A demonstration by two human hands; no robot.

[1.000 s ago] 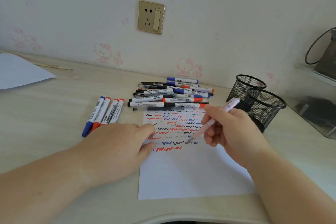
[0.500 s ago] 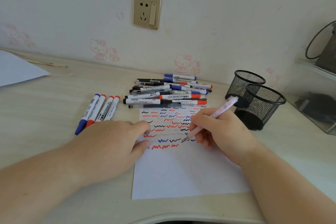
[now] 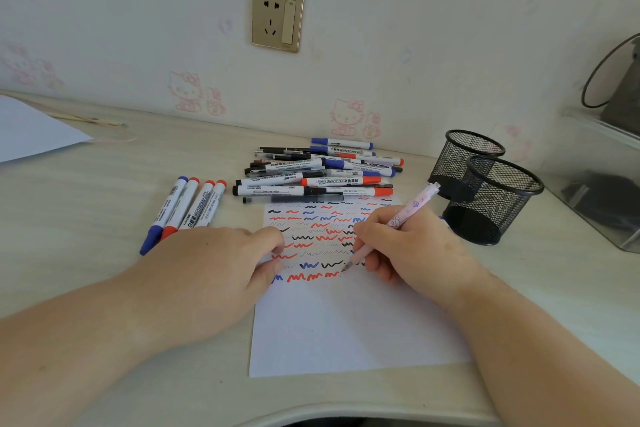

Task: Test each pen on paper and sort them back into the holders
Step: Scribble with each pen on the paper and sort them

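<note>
My right hand (image 3: 408,250) grips a pale pink pen (image 3: 412,206), its tip touching the white paper (image 3: 346,329) just right of the lowest row of red squiggles. My left hand (image 3: 207,270) lies flat on the paper's left edge, fingers apart, holding nothing. Behind the paper lies a pile of whiteboard markers (image 3: 318,172) with blue, red and black caps. Several separate markers (image 3: 183,210) lie side by side to the left. Two black mesh holders (image 3: 491,198) stand at the right, and no pens show inside them.
Another white sheet (image 3: 31,130) lies at the far left of the desk. A clear box (image 3: 602,180) with dark things sits at the right edge. A wall socket (image 3: 277,18) is above the pile. The desk's front edge curves just below the paper.
My right hand has moved the pink pen down and left until its tip meets the paper at the bottom row. My left hand stays on the paper's edge.
</note>
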